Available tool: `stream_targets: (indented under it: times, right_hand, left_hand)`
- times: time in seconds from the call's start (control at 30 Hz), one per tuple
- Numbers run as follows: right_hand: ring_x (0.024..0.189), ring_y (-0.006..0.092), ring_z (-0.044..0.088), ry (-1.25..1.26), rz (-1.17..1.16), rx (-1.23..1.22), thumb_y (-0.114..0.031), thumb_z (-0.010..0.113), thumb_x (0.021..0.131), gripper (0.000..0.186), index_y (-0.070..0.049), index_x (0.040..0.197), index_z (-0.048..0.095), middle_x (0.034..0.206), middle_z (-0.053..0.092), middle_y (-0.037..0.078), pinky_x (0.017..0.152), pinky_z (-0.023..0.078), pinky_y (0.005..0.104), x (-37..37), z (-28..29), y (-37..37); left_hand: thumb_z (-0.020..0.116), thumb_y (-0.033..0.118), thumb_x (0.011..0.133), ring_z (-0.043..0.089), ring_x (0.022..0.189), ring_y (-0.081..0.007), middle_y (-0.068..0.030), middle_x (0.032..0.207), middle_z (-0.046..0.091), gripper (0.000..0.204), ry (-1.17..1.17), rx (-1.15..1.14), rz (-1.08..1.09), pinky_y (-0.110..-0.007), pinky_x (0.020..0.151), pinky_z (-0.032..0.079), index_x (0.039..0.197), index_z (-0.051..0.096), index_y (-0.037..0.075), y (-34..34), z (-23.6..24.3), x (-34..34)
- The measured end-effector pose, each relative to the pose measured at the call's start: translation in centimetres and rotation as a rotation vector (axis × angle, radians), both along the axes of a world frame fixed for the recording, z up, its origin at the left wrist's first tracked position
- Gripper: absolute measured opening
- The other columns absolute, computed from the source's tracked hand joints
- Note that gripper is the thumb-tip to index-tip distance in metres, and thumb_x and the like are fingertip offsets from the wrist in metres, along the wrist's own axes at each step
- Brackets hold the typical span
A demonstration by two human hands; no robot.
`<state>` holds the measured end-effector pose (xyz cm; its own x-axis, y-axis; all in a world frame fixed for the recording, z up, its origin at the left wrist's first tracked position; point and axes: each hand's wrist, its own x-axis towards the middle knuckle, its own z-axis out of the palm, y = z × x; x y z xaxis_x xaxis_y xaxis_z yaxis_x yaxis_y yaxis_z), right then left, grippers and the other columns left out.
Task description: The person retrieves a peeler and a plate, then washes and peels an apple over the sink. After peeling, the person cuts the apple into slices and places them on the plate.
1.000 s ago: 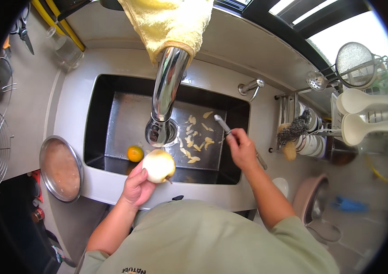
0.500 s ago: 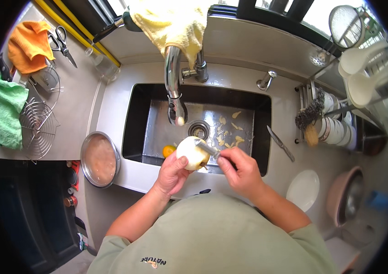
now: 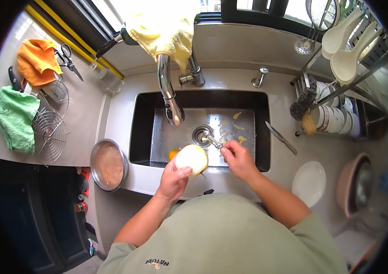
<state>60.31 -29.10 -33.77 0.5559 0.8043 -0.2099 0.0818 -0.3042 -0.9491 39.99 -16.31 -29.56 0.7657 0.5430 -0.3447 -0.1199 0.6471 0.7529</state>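
My left hand [image 3: 174, 181] is closed round a mostly peeled pear [image 3: 191, 160], pale white with some yellow skin left at its right side and a dark stem. Pinched in my right hand [image 3: 237, 160] is a metal peeler [image 3: 212, 139], its head over the sink a little apart from the pear. Below lies the dark sink [image 3: 157, 119], with several strips of peel [image 3: 238, 128] on its floor right of the drain [image 3: 200, 134]. Partly hidden behind the pear, an orange-yellow fruit [image 3: 173, 154] lies in the sink.
The faucet [image 3: 166, 86] reaches over the sink, a yellow cloth [image 3: 164, 34] draped above it. A knife [image 3: 280, 137] and a white plate [image 3: 309, 183] lie on the right counter. A steel bowl of pinkish contents [image 3: 109, 165] stands at left. A dish rack [image 3: 335, 119] is far right.
The peeler has come off the pear and moved down and right, over the drain side of the sink. The pear has turned in my left hand. The view has shifted slightly.
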Motion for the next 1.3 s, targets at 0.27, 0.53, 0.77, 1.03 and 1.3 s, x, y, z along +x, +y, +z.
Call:
stream_targets:
  times: [0.27, 0.53, 0.77, 1.03, 1.3]
  right_hand:
    - [0.073, 0.0357, 0.069, -0.36, 0.198, 0.358, -0.011, 0.069, 0.099, 0.009, -0.003, 0.102, 0.067, 0.086, 0.07, 0.015, 0.065, 0.054, 0.0427, -3.1, 5.6, -0.3]
    - [0.069, 0.0156, 0.061, -0.052, -0.005, -0.056, -0.01, 0.067, 0.101, 0.012, 0.001, 0.098, 0.065, 0.08, 0.067, 0.008, 0.064, 0.048, 0.03, 1.3, -1.7, -0.2]
    - [0.071, 0.0278, 0.068, -0.236, 0.159, 0.316, -0.01, 0.069, 0.1, 0.009, -0.001, 0.099, 0.066, 0.082, 0.07, 0.015, 0.065, 0.053, 0.0368, -2.4, 5.1, 0.0]
    - [0.071, 0.0196, 0.065, 0.09, -0.013, -0.202, -0.022, 0.073, 0.098, 0.021, -0.003, 0.103, 0.065, 0.079, 0.068, 0.008, 0.065, 0.052, 0.0358, 2.0, -5.0, -1.0]
    - [0.075, 0.0107, 0.06, 0.151, 0.046, 0.116, -0.027, 0.083, 0.091, 0.035, -0.001, 0.106, 0.065, 0.084, 0.067, 0.003, 0.069, 0.052, 0.0297, -2.5, 3.6, 1.4]
  left_hand:
    - [0.076, 0.024, 0.083, 0.061, 0.124, -0.0225, -0.0122, 0.134, 0.063, 0.076, 0.042, -0.053, -0.035, -0.038, 0.107, 0.049, 0.149, 0.047, -0.001, 1.0, -0.3, 0.1]
    - [0.081, 0.018, 0.071, 0.057, 0.133, -0.0259, -0.016, 0.143, 0.057, 0.115, 0.085, 0.072, -0.071, -0.039, 0.118, 0.041, 0.165, 0.018, -0.003, 1.2, 1.5, 0.8]
    - [0.079, 0.012, 0.075, 0.06, 0.128, -0.0264, -0.0139, 0.136, 0.059, 0.122, 0.142, 0.126, -0.065, -0.038, 0.113, 0.045, 0.168, 0.001, -0.002, 2.1, 0.4, 1.2]
    - [0.082, 0.01, 0.072, 0.053, 0.136, -0.0254, -0.014, 0.142, 0.055, 0.12, 0.047, 0.054, -0.092, -0.041, 0.119, 0.037, 0.167, 0.01, -0.004, 2.5, 1.2, 1.4]
    - [0.086, 0.009, 0.078, 0.061, 0.128, -0.0243, -0.0143, 0.143, 0.059, 0.111, 0.159, 0.221, -0.094, -0.04, 0.112, 0.048, 0.164, 0.017, -0.004, 1.6, 0.4, 1.6]
